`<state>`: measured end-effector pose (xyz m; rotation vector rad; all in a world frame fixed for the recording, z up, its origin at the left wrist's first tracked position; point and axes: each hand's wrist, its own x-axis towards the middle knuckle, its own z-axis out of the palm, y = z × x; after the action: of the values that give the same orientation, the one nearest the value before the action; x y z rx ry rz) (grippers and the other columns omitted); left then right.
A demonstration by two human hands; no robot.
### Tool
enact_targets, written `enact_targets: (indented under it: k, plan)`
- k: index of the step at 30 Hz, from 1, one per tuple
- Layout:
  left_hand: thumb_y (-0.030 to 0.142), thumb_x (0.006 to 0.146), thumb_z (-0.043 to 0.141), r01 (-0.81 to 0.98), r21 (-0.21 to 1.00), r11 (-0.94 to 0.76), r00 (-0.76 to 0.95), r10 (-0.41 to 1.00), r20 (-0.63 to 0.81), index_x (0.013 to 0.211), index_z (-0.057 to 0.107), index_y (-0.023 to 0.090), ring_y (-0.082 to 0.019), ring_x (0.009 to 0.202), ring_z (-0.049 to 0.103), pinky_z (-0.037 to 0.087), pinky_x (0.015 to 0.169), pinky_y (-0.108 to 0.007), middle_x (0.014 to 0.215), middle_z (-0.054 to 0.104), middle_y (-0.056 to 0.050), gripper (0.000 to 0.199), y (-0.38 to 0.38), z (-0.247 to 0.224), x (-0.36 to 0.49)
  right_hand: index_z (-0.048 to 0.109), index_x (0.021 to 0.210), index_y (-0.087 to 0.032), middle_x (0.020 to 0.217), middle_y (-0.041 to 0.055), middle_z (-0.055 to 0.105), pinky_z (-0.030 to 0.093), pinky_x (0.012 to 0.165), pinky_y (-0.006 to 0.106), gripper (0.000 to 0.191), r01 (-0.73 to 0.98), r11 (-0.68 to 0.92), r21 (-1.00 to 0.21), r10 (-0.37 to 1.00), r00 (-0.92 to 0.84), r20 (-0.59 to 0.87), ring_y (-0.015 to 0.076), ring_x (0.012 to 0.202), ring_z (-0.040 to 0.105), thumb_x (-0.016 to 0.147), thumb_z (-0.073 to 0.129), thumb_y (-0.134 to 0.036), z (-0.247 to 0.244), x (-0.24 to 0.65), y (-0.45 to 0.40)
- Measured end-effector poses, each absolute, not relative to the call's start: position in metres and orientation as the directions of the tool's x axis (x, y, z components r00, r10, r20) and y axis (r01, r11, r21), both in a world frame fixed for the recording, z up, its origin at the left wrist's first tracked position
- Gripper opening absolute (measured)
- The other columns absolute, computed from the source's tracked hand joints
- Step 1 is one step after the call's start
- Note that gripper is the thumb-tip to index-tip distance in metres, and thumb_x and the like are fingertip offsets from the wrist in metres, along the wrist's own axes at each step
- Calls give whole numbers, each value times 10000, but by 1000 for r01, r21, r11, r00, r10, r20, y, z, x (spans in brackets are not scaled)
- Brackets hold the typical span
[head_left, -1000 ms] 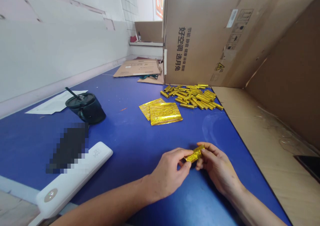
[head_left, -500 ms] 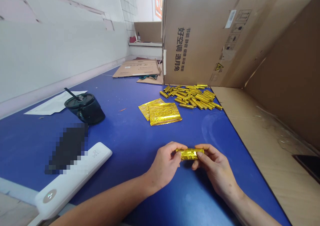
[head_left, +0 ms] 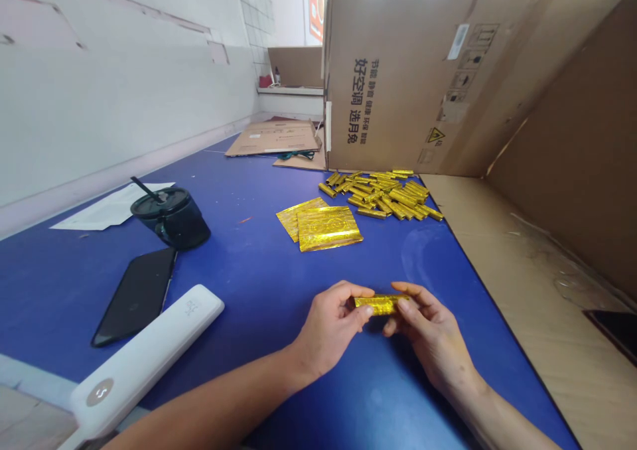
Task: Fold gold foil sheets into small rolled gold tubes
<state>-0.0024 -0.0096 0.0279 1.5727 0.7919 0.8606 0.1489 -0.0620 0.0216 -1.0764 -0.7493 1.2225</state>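
A small roll of shiny gold foil paper [head_left: 382, 303] is held level just above the blue tabletop. My left hand [head_left: 334, 327] pinches its left end between thumb and fingers. At the other end, my right hand [head_left: 432, 334] has its thumb against the roll, with the index finger raised slightly off the top. Beyond my hands lie flat gold foil sheets [head_left: 330, 228], overlapping one another. Farther back is a heap of similar gold rolls [head_left: 393, 194] by the cardboard.
A white bar-shaped device [head_left: 149, 357] and a black phone [head_left: 135, 295] lie on the left. Behind them stand a dark lidded cup [head_left: 172, 218] and white paper [head_left: 107, 214]. A large cardboard box [head_left: 403, 72] rises at the back right; cardboard sheets [head_left: 273, 138] lie beside it.
My left thumb has slid right along the roll. My right index finger has lifted a little from its top. The roll stays in nearly the same place.
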Motion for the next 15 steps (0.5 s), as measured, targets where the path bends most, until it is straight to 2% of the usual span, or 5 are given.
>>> enact_targets:
  k: [3, 8, 15]
  plan:
    - [223, 734, 534, 51, 990, -133, 504, 859, 89, 908, 590, 141, -88, 546, 489, 411, 518, -207, 721, 570, -20, 201, -9, 28, -2, 553, 912, -187, 625, -3, 629, 448, 523, 246, 263, -301, 6, -954, 978, 200, -57, 127, 503, 580, 692, 640, -302, 20, 149, -63]
    - [217, 707, 557, -77, 997, 27, 503, 864, 15, 936, 528, 115, -91, 548, 495, 417, 496, -207, 692, 557, -14, 252, -9, 34, -1, 566, 878, -185, 595, 6, 644, 445, 570, 235, 197, -155, 50, -987, 975, 221, 15, 128, 549, 589, 722, 609, -296, 21, 147, -67]
    - [192, 694, 569, -86, 996, 23, 505, 863, 24, 840, 532, 120, -78, 531, 486, 414, 501, -198, 642, 536, 8, 167, -8, 35, -2, 581, 898, -201, 621, -1, 647, 458, 600, 232, 214, -19, 68, -998, 981, 181, 63, 131, 587, 590, 706, 614, -291, 27, 143, -69]
